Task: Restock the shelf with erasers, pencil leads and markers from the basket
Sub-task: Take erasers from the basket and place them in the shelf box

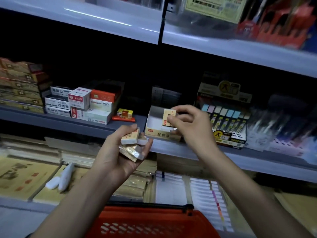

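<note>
Over the open box (pixel 157 124), right hand (pixel 190 124) pinching an eraser (pixel 169 117).

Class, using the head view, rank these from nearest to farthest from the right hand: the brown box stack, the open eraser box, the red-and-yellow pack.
1. The open eraser box, directly beside the right hand.
2. The red-and-yellow pack, further left on the shelf.
3. The brown box stack, at the far left end.
</note>
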